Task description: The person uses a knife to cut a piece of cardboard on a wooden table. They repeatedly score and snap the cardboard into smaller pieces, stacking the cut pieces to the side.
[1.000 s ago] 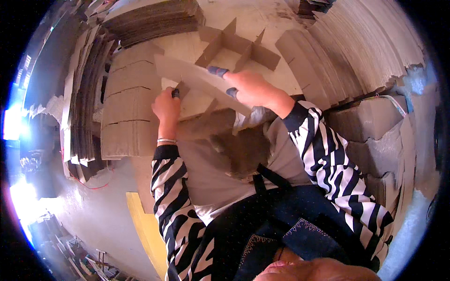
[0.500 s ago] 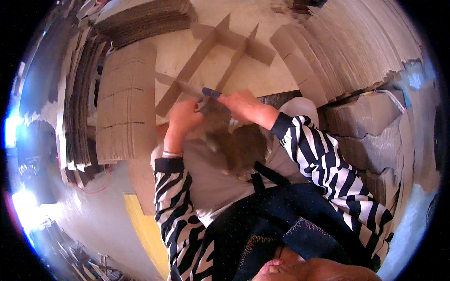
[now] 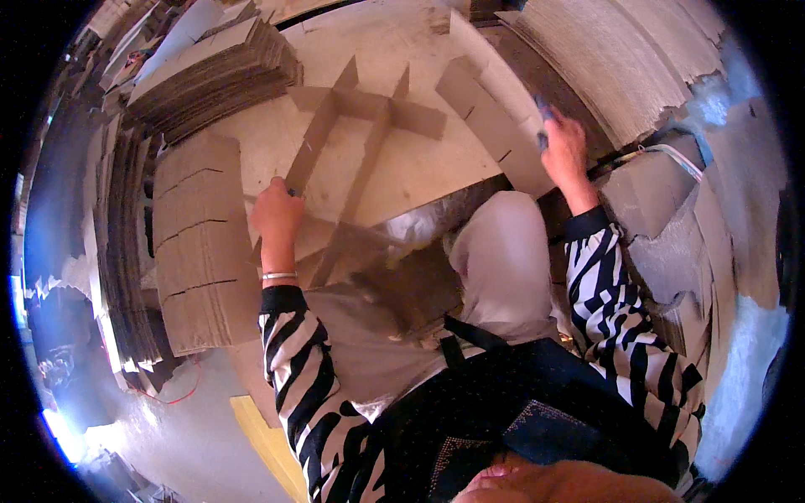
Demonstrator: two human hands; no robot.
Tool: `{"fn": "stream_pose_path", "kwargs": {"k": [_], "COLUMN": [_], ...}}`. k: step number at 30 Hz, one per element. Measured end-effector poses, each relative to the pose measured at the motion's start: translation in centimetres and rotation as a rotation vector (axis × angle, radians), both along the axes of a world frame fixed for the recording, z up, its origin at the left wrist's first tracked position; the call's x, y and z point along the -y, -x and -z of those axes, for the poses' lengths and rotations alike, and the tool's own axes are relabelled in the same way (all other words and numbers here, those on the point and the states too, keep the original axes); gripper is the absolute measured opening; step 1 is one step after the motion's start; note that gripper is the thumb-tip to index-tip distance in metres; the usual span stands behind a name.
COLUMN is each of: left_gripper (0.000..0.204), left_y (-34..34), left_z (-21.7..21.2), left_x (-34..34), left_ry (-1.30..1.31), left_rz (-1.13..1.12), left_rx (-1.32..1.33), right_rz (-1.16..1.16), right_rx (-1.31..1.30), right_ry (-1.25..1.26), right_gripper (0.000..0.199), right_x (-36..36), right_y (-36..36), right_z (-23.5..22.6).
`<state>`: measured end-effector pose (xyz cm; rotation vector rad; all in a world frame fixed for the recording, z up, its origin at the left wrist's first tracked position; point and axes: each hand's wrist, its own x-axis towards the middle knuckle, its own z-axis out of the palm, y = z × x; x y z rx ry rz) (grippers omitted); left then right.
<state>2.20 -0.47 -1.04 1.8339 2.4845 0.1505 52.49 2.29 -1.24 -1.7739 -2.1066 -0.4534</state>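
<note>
Cardboard divider strips (image 3: 356, 134), slotted together into a grid, lie on the surface (image 3: 419, 168) between my hands. My left hand (image 3: 275, 211) is closed on the near end of one long strip (image 3: 314, 142); my fingers wrap under it, hidden by the knuckles. My right hand (image 3: 563, 151) is far off to the other side, gripping the edge of a loose slotted strip (image 3: 490, 126) and a small blue object (image 3: 541, 109) too blurred to name. Beside my left hand sits a stack of slotted cardboard pieces (image 3: 197, 243). Beyond my right hand, a tall pile of cardboard sheets (image 3: 620, 59) runs out of view. My lap hides the grid's near corner.
</note>
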Motion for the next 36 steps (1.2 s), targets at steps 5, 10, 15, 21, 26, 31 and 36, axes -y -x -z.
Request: {"fn": "stream_pose_path", "kwargs": {"k": [5, 10, 15, 21, 26, 31, 36], "left_gripper": [0.019, 0.02, 0.02, 0.025, 0.023, 0.018, 0.02], "left_y": [3.4, 3.2, 2.9, 2.2, 2.2, 2.5, 2.7], "left_z": [0.0, 1.6, 1.1, 1.1, 1.0, 1.4, 1.2], "left_x": [1.8, 0.2, 0.9, 0.2, 0.6, 0.4, 0.3], "left_ry": [-0.016, -0.002, -0.012, -0.006, 0.029, 0.009, 0.028], "left_rz": [-0.076, -0.029, -0.04, -0.015, -0.086, -0.08, -0.044], "left_rx": [-0.013, 0.033, 0.058, 0.083, 0.04, 0.007, -0.028], "right_rz": [-0.248, -0.785, -0.644, -0.688, -0.642, -0.673, -0.7], "right_rx": [-0.43, -0.792, -0.459, -0.291, -0.231, -0.153, -0.225], "right_ry": [0.275, 0.519, 0.572, 0.385, 0.325, 0.408, 0.429], "right_gripper": [0.031, 0.04, 0.039, 0.045, 0.052, 0.046, 0.038], "right_x": [-1.0, -4.6, -5.9, -3.5, -2.1, -1.6, -2.3], "right_y": [13.4, 21.4, 20.8, 21.5, 23.2, 22.4, 23.9], "right_z": [-7.8, -2.0, -1.5, -1.0, 1.2, 0.8, 3.5]}}
